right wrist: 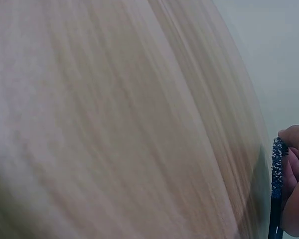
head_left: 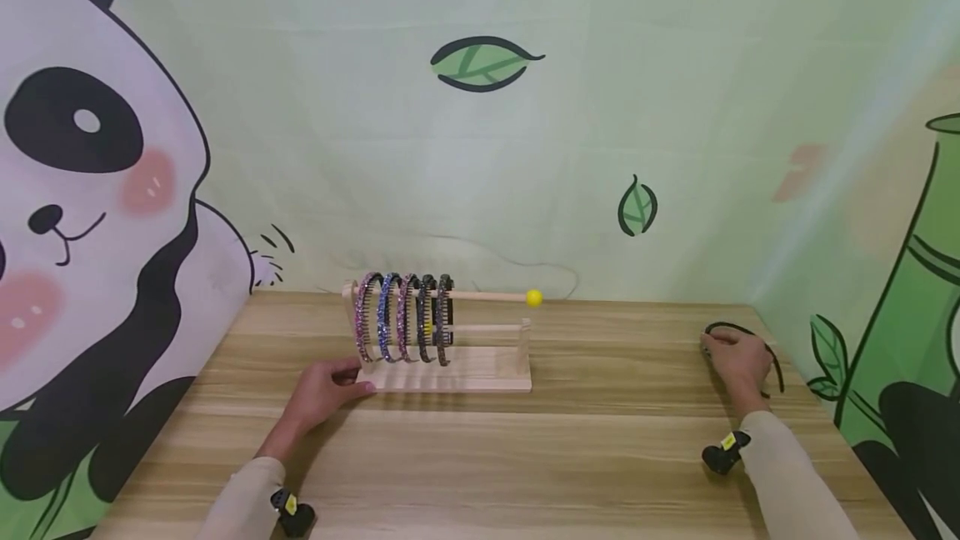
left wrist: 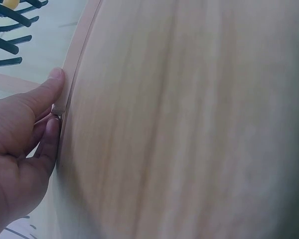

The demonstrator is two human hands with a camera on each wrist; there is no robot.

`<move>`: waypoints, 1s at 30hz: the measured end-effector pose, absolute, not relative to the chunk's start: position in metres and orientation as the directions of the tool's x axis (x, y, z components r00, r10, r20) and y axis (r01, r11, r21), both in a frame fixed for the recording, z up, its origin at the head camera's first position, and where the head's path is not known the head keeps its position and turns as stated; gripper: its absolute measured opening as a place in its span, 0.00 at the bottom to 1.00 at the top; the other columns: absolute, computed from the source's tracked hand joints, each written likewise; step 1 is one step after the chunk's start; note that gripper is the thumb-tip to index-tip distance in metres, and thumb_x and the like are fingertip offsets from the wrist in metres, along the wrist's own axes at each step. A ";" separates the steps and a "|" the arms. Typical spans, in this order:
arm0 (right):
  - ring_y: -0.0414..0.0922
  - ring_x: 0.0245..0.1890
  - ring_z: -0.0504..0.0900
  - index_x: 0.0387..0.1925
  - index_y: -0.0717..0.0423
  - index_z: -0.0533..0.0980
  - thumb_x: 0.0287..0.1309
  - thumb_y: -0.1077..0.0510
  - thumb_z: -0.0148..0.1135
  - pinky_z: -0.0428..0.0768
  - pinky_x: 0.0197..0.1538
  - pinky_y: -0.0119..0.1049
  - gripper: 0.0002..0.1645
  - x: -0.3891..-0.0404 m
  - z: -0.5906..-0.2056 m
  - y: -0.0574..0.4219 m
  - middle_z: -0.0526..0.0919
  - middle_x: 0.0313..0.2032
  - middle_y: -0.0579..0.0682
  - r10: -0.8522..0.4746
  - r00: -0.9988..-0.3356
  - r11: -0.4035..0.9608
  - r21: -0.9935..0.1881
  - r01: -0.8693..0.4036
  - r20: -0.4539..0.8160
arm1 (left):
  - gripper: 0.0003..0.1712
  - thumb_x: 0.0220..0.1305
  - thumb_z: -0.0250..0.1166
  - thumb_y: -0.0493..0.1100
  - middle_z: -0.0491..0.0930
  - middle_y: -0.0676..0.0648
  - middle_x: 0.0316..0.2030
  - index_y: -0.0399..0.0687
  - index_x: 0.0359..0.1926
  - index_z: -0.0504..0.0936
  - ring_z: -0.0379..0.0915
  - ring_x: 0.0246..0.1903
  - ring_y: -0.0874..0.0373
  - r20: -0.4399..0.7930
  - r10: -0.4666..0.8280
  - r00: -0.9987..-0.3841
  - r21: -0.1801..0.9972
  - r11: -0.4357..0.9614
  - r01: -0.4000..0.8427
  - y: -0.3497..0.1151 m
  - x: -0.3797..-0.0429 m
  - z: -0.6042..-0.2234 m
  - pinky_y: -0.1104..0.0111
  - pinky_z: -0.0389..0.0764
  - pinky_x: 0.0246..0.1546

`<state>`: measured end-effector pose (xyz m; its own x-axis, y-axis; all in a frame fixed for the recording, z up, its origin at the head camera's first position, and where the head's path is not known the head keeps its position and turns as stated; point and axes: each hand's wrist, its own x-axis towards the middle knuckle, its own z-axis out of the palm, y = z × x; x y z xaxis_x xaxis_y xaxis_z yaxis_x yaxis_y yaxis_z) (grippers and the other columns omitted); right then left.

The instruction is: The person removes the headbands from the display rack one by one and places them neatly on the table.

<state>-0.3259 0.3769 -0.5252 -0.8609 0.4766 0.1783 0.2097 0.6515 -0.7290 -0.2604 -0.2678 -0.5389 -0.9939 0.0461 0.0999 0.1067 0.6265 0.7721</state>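
A wooden headband stand (head_left: 487, 373) sits on the table, and my left hand (head_left: 322, 394) grips the left end of its base. In the left wrist view the thumb (left wrist: 52, 87) lies on top of the base's corner, with fingers beneath or behind it. Several glittery toothed headbands (head_left: 384, 327) in pink, blue and dark tones hang on the left part of the upper rod (head_left: 487, 296). Far to the right, my right hand (head_left: 738, 361) pinches a dark headband (head_left: 777, 367). In the right wrist view its glitter-covered part (right wrist: 277, 167) shows beside the fingertips.
A yellow ball (head_left: 534, 297) caps the upper rod's right end. Below it runs a second rod (head_left: 487, 328). The wood-grain table (head_left: 600, 457) meets a printed backdrop (head_left: 675, 107) at the back and sides.
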 end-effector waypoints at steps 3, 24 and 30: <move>0.64 0.52 0.78 0.46 0.67 0.85 0.65 0.51 0.67 0.69 0.61 0.58 0.21 -0.325 -0.526 0.377 0.86 0.47 0.66 0.480 -0.858 0.657 -0.723 0.214 0.183 | 0.30 0.59 0.77 0.46 0.85 0.35 0.53 0.33 0.57 0.83 0.84 0.50 0.45 0.100 0.044 -0.994 0.771 0.628 0.106 -0.268 -0.261 -0.540 0.54 0.84 0.52; 0.64 0.53 0.79 0.48 0.67 0.84 0.64 0.49 0.68 0.73 0.59 0.57 0.24 -0.321 -0.522 0.383 0.86 0.49 0.66 0.470 -0.872 0.642 -0.731 0.232 0.136 | 0.30 0.59 0.78 0.46 0.85 0.35 0.52 0.33 0.57 0.83 0.84 0.49 0.46 0.097 0.048 -0.994 0.772 0.626 0.106 -0.268 -0.261 -0.540 0.54 0.84 0.52; 0.62 0.51 0.83 0.55 0.65 0.82 0.67 0.48 0.65 0.78 0.54 0.53 0.26 -0.319 -0.504 0.379 0.86 0.50 0.65 0.411 -0.899 0.664 -0.725 0.185 0.148 | 0.30 0.59 0.77 0.47 0.85 0.35 0.52 0.33 0.57 0.83 0.84 0.50 0.45 0.089 0.046 -0.995 0.773 0.626 0.098 -0.269 -0.261 -0.539 0.53 0.84 0.53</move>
<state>-0.3187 0.3791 -0.5041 -0.8994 0.4114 0.1475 0.1847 0.6637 -0.7248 -0.2608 -0.2689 -0.5387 -0.9950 0.0457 0.0890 0.0980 0.6265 0.7733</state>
